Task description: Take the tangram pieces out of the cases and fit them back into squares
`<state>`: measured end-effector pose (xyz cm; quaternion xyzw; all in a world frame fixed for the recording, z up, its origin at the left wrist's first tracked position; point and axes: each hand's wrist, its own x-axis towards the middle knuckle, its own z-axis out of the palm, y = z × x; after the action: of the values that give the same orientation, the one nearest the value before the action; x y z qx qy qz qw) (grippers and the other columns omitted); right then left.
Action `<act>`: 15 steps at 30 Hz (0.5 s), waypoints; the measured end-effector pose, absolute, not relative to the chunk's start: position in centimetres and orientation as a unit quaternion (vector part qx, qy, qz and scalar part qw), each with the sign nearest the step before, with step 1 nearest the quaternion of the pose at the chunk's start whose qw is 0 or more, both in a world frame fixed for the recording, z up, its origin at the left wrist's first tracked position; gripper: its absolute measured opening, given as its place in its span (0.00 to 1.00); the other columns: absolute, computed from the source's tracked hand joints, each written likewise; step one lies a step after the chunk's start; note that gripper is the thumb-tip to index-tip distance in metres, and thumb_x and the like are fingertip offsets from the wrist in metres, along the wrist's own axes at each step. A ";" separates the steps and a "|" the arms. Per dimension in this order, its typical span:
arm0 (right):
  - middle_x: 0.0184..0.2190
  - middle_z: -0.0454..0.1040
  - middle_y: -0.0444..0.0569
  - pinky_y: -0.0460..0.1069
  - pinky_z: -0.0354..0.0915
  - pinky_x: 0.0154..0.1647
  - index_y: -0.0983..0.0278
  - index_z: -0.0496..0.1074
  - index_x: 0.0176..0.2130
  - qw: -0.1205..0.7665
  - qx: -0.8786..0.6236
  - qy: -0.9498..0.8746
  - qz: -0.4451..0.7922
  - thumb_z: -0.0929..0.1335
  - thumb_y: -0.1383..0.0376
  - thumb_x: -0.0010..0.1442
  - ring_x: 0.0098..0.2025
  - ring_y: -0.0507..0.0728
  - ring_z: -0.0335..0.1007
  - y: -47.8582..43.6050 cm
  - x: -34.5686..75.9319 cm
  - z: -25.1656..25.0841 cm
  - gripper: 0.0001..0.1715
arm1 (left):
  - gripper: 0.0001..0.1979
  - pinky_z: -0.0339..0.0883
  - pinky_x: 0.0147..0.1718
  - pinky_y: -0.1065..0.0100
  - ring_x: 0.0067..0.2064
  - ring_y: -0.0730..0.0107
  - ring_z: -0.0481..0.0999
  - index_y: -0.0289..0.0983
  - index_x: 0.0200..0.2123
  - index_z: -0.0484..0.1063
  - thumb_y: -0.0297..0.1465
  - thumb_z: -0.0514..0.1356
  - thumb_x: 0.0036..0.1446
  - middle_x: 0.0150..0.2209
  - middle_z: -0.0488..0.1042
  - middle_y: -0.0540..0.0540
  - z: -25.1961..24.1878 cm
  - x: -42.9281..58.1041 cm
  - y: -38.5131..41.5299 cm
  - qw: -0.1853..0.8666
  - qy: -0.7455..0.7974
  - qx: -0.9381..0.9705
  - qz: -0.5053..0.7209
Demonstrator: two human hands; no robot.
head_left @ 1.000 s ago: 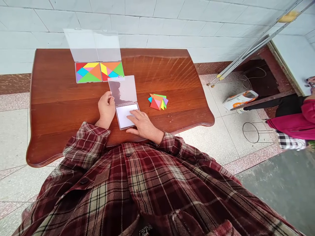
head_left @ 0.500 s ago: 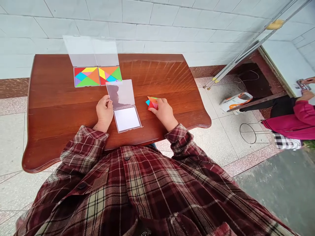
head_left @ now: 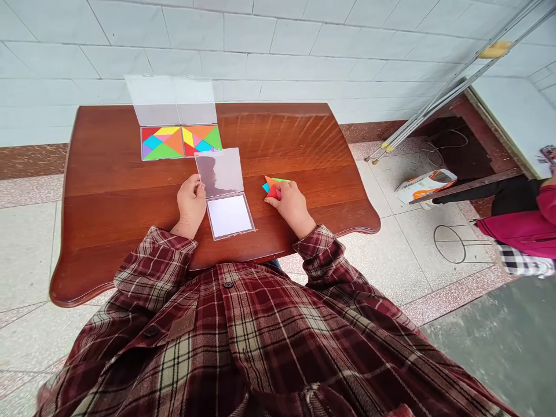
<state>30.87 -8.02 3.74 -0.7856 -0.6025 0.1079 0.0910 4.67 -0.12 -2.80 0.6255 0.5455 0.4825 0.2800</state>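
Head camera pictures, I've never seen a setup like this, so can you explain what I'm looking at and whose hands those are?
These come from a camera worn on a person's head, looking down at their own hands, so the plaid shirt at the bottom is theirs. On the wooden table lies an open case filled with coloured tangram pieces, and beside it a smaller open case with a white base. The right hand holds a small stack of tangram pieces. The left hand sits at the edge of that case's clear lid.
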 end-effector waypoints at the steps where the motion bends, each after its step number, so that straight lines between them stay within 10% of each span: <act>1: 0.47 0.69 0.58 0.53 0.65 0.40 0.67 0.70 0.46 0.085 -0.785 -0.604 0.106 0.72 0.58 0.56 0.42 0.61 0.69 -8.0 30.8 3.7 0.21 | 0.09 0.71 0.39 0.66 0.34 0.73 0.72 0.37 0.39 0.72 0.25 0.55 0.54 0.30 0.71 0.50 -2.9 4.6 -0.1 0.278 0.544 0.627 0.483; 15: 0.40 0.75 0.56 0.52 0.62 0.40 0.66 0.71 0.39 0.115 -0.766 -0.620 0.122 0.62 0.62 0.64 0.41 0.60 0.68 -7.9 31.2 3.7 0.11 | 0.10 0.71 0.42 0.65 0.34 0.73 0.73 0.37 0.40 0.72 0.27 0.56 0.53 0.31 0.72 0.49 -2.4 4.9 -0.2 0.288 0.554 0.615 0.483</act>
<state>31.22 -7.87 3.72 -0.7663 -0.6203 0.1220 0.1151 4.88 -0.18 -2.36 0.6146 0.5536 0.4827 0.2879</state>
